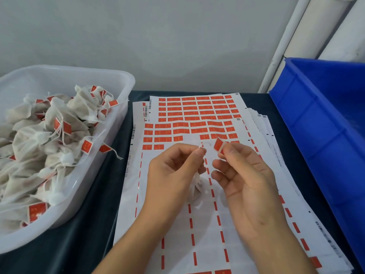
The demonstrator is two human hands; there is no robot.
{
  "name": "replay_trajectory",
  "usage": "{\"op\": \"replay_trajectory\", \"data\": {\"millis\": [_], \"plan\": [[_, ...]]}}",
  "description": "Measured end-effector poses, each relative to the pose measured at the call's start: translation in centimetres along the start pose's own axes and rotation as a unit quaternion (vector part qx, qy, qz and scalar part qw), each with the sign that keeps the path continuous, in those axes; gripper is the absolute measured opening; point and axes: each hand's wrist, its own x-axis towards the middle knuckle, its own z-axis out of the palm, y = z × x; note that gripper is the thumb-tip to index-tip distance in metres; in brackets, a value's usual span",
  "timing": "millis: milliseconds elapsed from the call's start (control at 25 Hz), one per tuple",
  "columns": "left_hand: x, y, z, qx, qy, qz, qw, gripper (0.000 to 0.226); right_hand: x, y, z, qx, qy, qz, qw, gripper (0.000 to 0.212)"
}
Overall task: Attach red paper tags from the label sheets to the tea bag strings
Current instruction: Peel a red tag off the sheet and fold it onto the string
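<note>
Above the label sheets (197, 123): the left hand (173, 175) pinches a white string (199, 147) between its fingers (195, 153), a tea bag (195, 186) hanging below it; the right hand (245, 178) pinches a red tag (218, 144). A white tub (122, 80) of tagged tea bags (49, 135) lies left of the sheets, a blue bin (324, 119) to their right.
</note>
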Motion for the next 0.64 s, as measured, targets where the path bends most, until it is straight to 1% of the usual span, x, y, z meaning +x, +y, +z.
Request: {"op": "replay_trajectory", "data": {"millis": [120,200,320,360,520,640], "plan": [[-0.08,0.09,0.04,0.023,0.002,0.005,1.000,0.014,-0.19,0.07,0.16,-0.041,-0.007,-0.002,0.999,0.033],[-0.16,0.02,0.11,0.037,-0.006,-0.001,0.999,0.015,-0.16,0.11,0.14,-0.047,-0.006,0.002,0.999,0.032],[-0.16,-0.08,0.16,0.045,-0.019,-0.007,0.999,0.018,-0.11,-0.01,0.21,-0.069,0.001,0.008,0.998,0.047],[-0.15,-0.09,0.11,0.041,-0.021,-0.007,0.999,0.019,-0.09,0.00,0.17,-0.080,0.002,0.007,0.997,0.049],[-0.16,-0.07,-0.20,0.036,-0.036,-0.008,0.999,0.019,-0.09,-0.11,-0.22,-0.087,0.005,0.012,0.996,0.028],[-0.11,-0.04,-0.36,0.043,-0.056,-0.015,0.997,0.019,-0.03,-0.23,-0.43,-0.100,0.006,0.028,0.995,0.025]]}}
